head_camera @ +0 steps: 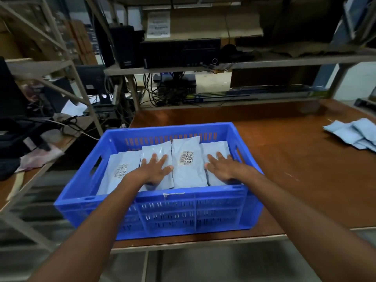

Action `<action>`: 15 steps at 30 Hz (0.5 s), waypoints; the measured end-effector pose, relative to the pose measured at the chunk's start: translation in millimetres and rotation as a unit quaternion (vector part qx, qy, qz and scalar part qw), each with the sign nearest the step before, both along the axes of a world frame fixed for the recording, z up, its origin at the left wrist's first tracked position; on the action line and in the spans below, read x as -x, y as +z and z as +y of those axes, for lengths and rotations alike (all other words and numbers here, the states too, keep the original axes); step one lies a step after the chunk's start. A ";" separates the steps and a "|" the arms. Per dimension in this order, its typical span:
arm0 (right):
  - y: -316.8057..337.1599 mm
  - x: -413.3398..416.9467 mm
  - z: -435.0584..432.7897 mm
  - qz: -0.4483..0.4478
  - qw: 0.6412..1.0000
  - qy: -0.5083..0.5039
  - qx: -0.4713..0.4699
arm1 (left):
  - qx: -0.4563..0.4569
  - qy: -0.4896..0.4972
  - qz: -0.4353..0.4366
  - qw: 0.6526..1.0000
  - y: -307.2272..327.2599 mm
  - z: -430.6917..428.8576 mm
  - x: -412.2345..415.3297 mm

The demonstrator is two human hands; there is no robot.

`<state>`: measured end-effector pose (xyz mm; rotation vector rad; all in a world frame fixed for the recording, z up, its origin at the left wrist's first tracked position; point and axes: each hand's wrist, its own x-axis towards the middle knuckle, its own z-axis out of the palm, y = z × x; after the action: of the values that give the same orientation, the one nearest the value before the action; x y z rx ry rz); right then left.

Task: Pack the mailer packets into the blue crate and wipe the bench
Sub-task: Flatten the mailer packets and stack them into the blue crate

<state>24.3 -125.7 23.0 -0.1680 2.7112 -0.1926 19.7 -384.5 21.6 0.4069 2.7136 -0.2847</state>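
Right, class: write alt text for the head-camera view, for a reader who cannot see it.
The left hand and right hand press flat on grey packets lined up in a blue crate on a brown bench. More packets lie loose at the bench's right edge; cluttered shelves stand behind.

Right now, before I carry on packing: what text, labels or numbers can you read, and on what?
No text is legible.
Middle packet label: barcode and square code, print too small.
Left packet tag: same, blurred.
Sheet on shelf cardboard: printed lines, blurred.
Strip on crate rim: too small.
Mark on black box: blurred.
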 end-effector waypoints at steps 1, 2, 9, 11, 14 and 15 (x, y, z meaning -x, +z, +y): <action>2.4 0.4 1.7 0.027 1.000 0.011 -0.007 | -0.012 0.011 -0.005 1.000 2.2 -0.8 0.2; 7.4 0.3 4.1 0.070 0.997 0.025 -0.009 | -0.036 0.030 -0.003 0.999 2.8 -2.9 2.7; 85.1 4.8 79.4 0.404 0.901 -0.004 0.158 | -0.266 0.054 0.213 0.939 38.2 53.3 29.9; 91.3 5.1 120.9 0.416 0.894 -0.028 0.164 | -0.329 -0.009 0.258 0.908 57.0 110.7 26.0; 74.4 0.7 195.2 0.385 0.908 -0.084 0.143 | -0.374 -0.095 0.250 0.888 63.3 214.8 20.6; 60.9 -2.0 223.3 0.363 0.916 -0.109 0.130 | -0.369 -0.117 0.230 0.893 58.2 253.2 19.4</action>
<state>26.4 97.6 83.9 -0.0034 3.4333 -0.6802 0.3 -131.3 79.9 0.9830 3.1507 0.7141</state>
